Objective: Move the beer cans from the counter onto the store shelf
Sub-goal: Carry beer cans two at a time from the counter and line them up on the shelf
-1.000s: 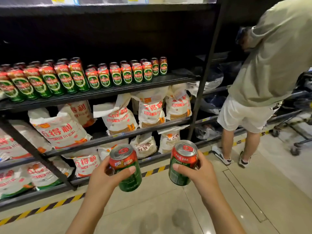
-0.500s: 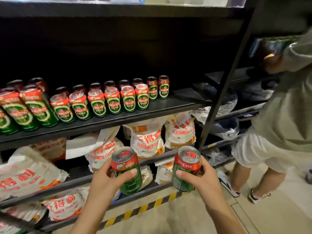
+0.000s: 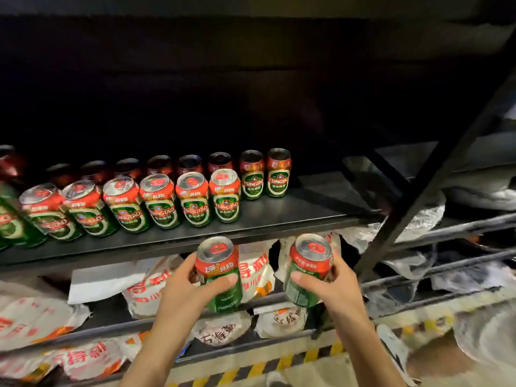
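Head view: both hands have risen closer beneath the shelf point(image 3: 279, 219); left hand point(image 3: 184, 289) and right hand point(image 3: 332, 283) each grip an upright red-and-green Tsingtao can point(image 3: 220, 275), point(image 3: 307, 269).

Both hands raised side by side; left hand point(image 3: 183, 291) and right hand point(image 3: 332, 287) each grip upright can

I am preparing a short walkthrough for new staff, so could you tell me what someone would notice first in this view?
First come the two red-and-green beer cans held up in the foreground, one gripped by the left hand and one by the right hand, just below the edge of the black shelf. Next, the rows of matching cans standing on that shelf's left and middle, with bare space at its right. White printed bags crowd the lower shelves.
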Tool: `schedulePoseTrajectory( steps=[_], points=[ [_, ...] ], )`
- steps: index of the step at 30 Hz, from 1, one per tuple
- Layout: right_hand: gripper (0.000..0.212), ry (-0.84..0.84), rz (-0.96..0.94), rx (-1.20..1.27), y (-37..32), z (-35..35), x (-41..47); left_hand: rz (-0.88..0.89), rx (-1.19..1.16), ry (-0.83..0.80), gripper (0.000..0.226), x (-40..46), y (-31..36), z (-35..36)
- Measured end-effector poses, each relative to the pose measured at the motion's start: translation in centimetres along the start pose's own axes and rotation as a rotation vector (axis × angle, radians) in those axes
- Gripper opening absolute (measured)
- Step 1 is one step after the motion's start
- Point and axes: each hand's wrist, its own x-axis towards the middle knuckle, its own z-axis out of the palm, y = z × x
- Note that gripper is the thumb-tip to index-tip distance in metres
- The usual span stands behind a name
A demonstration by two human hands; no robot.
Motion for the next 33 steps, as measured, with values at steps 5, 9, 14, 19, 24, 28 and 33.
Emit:
schedulePoseTrajectory(
  steps=[5,9,14,19,24,28,33],
  points=[
    [0.057,-0.066,-0.046,-0.028,-1.8,-1.8,7.1,0.020,0.013,-0.035,0.058,3.7,2.5,4.7],
    [0.058,-0.122,-0.092,-0.063,-2.3,-2.5,11.7,0.056,-0.019,0.007,0.055,6.3,3.4,8.1],
    [0.061,-0.199,-0.160,-0.114,-2.8,-2.7,15.5,0.131,0.034,0.129,0.055,9.4,3.8,11.1],
    [0.062,-0.249,-0.191,-0.115,-2.8,-2.2,17.6,0.138,0.098,0.189,0.062,11.5,3.4,12.4],
    [0.061,-0.249,-0.214,-0.112,-2.6,-1.3,19.0,0.159,0.145,0.226,0.056,12.4,3.1,12.6],
    [0.067,-0.212,-0.212,-0.132,-1.7,-1.1,19.7,0.178,0.185,0.244,0.054,13.2,3.3,12.9],
    [0.066,-0.179,-0.219,-0.111,-1.2,-1.1,20.2,0.194,0.204,0.273,0.058,13.9,3.0,13.2]
  ],
)
